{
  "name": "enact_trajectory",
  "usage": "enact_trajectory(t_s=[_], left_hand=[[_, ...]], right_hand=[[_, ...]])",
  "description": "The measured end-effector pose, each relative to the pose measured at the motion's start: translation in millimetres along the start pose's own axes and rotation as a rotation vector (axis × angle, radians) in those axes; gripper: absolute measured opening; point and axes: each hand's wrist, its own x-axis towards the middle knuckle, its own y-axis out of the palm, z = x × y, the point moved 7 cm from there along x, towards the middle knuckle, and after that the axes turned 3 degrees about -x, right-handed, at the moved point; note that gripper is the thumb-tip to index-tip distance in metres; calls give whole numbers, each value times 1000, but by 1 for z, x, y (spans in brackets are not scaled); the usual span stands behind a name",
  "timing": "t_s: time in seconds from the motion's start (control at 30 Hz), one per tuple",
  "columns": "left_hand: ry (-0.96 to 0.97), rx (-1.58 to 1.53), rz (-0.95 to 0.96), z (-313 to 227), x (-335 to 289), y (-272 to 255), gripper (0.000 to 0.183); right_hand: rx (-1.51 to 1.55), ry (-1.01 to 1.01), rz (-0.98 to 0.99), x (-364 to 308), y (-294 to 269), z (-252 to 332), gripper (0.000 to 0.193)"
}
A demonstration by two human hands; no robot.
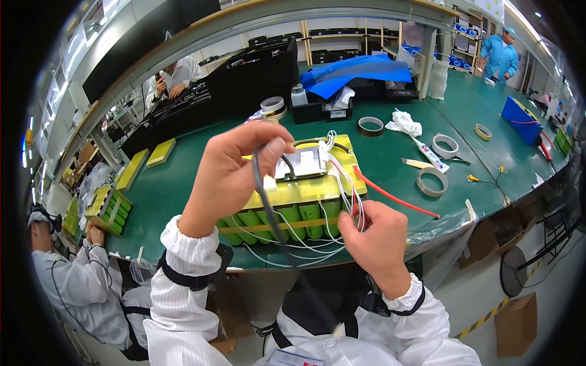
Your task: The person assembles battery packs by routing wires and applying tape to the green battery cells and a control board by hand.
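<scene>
Wiring step in hand, by the look: left hand (235,168) pinched on a flat dark strap (264,198), right hand (373,235) pinched on thin white wires (305,243), over the yellow-topped green-cell battery pack (293,204) on the near green tabletop (183,189); careful routing wanted.

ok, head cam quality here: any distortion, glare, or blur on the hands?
Head view: strong fisheye, the green table edge bows and corners go black; lighting is even, with mild sheen on the battery pack; left hand and right hand are sharp, while the black strap in the left hand blurs toward the lower edge.
</scene>
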Motion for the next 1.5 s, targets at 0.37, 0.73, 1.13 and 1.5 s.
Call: enact_trajectory(t_s=[0.37,0.73,1.13,1.5], left_hand=[[-63,-343,-446,-37,19,-72,35],[102,314,-325,-42,21,-54,52],[371,791,217,-38,27,-42,9],[409,1036,232,-23,-1,4,13]], right_hand=[[-85,-68,-48,8,-13,13,28],[-343,-48,498,94,20,23,26],[-105,214,652,104,19,1,24],[88,139,734,122,9,-12,22]])
